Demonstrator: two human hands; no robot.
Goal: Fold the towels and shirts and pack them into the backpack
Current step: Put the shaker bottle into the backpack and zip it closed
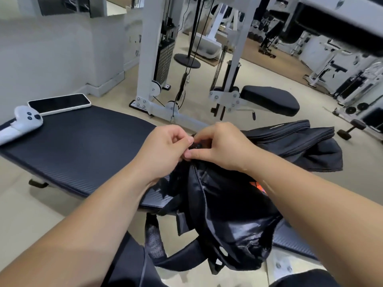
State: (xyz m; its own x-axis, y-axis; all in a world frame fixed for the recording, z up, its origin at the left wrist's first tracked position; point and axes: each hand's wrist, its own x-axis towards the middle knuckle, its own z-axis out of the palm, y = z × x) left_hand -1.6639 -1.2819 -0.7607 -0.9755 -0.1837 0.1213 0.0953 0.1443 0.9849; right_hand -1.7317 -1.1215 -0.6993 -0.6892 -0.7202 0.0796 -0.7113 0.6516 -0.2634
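My left grip point(165, 150) and right grip point(219, 148) met at the top of the black backpack point(228, 214), knuckles almost touching. The right one was closed tight, thumb and curled fingers pinching the small black zipper pull point(195, 146). The left was closed as well, thumb against forefinger on the backpack's top edge just beside that pull; whether it also caught the pull I could not tell.

Straight below both grips the backpack slumped over the near edge of the surface point(72, 146), its shell a smooth, slightly glossy fabric creased into soft folds. A toothed zipper track point(200, 183) curved down from the pull, and a patch of orange point(257, 186) showed inside under my right wrist. A mesh-lined shoulder strap point(154, 239) hung below my left forearm.

Just beyond my right grip lay a stack of folded dark cloth point(290, 139), matte, with ribbed layered edges. The surface was a padded dark mat with a fine ribbed texture and rounded corners. Far off beyond my left grip, at its far corner, sat a flat white-edged phone point(60, 103) with a black screen, touching a rounded white handheld controller point(20, 123).
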